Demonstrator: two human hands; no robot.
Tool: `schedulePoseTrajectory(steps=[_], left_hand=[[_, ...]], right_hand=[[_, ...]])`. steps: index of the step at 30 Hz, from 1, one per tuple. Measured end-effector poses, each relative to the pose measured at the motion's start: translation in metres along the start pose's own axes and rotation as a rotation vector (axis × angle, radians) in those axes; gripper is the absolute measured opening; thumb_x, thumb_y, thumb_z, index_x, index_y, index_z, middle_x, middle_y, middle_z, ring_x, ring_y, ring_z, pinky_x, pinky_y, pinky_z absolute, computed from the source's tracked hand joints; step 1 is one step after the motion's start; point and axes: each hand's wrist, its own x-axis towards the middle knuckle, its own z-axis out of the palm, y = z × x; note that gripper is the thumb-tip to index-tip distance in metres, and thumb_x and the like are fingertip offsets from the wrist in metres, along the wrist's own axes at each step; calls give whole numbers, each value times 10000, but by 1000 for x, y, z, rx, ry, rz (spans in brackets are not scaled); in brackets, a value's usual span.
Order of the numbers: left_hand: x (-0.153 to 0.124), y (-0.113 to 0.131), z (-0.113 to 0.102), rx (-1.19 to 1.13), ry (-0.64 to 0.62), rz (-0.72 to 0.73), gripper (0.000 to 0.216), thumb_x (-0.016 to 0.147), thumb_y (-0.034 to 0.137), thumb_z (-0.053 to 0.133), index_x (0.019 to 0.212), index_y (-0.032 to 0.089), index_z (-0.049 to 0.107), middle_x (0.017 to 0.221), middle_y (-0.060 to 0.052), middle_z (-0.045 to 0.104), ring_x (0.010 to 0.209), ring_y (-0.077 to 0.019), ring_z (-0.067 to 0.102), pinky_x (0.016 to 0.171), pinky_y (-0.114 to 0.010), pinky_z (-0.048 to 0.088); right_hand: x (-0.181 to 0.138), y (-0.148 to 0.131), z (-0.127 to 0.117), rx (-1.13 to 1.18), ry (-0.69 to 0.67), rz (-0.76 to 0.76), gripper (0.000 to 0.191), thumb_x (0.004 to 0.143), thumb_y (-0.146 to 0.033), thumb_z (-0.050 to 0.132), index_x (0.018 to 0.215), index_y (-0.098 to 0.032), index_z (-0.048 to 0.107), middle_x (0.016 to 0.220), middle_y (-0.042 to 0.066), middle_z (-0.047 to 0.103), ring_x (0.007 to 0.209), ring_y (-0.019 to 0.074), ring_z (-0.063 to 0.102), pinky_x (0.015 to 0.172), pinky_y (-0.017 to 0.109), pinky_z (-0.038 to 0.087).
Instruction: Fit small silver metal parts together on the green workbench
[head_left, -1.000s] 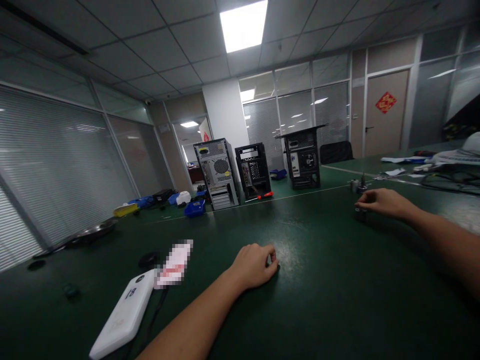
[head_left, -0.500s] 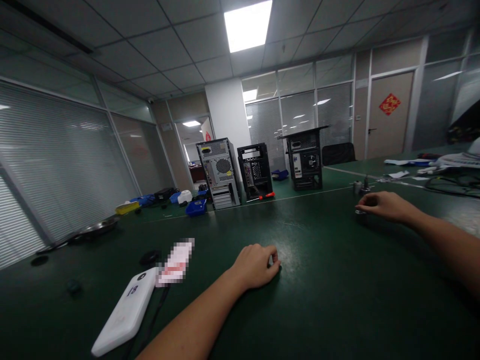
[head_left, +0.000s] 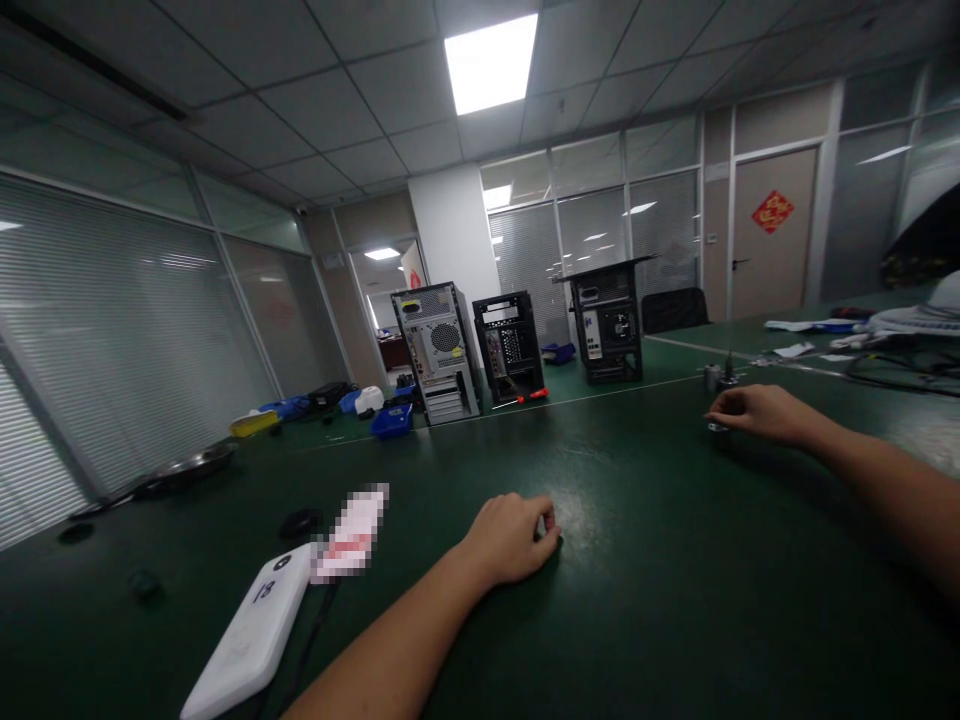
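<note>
Reached far across the green table (head_left: 645, 600) with right hand (head_left: 757, 412), fingers curled onto a small silver part (head_left: 718, 427) near two metal cylinders (head_left: 711, 376), grip unclear; rested left hand (head_left: 510, 535) loosely fisted, contents untold; judged mid-grasp, needing a surer pinch.

This is an office floor turned into a computer repair workshop. A drop ceiling with a bright light panel (head_left: 490, 62) runs overhead, and glass partitions with slatted blinds (head_left: 112, 330) close off the left and far sides. A wide green work table (head_left: 637, 560) fills the room. At its far end stand three desktop computer cases (head_left: 439, 352), backs showing, with a red-handled screwdriver (head_left: 532, 396) beside them and blue parts bins (head_left: 391, 421) to the left. A door with a red decoration (head_left: 772, 212) sits far right.
</note>
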Motion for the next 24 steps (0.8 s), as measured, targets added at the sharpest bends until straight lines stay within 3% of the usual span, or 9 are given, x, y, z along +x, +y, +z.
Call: schedulePoseTrajectory(steps=[8,17,20,24], left_hand=[[0,-1,1,-12,-2,-2,261,914,457,487,998,251,623,832,-34,671,765,-208,629,703,-300,459],[0,-1,0,-14,-13,5,258,919,453,480,1005,252,616,865,-31,677,776,-206,630,680,-292,457],[0,-1,0,-9,-17,4,257,922,451,476,1006,252,616,876,-32,680,786,-211,631,694,-301,462],[-1,-1,1,-12,-4,8,256,921,449,480,1001,250,619,872,-36,680,795,-216,630,702,-305,463]], right_hand=[[0,0,0,-5,-14,6,466,739,-603,583,936,-203,716,989,74,718,931,252,650,844,371,498],[3,10,7,27,-55,167,533,686,-695,622,826,-183,679,932,91,709,852,245,642,723,342,492],[5,10,9,47,-77,207,536,709,-663,615,877,-159,689,923,118,701,832,248,640,711,348,486],[6,11,11,81,-94,176,486,786,-564,557,1031,-169,698,1053,114,687,930,242,629,826,357,477]])
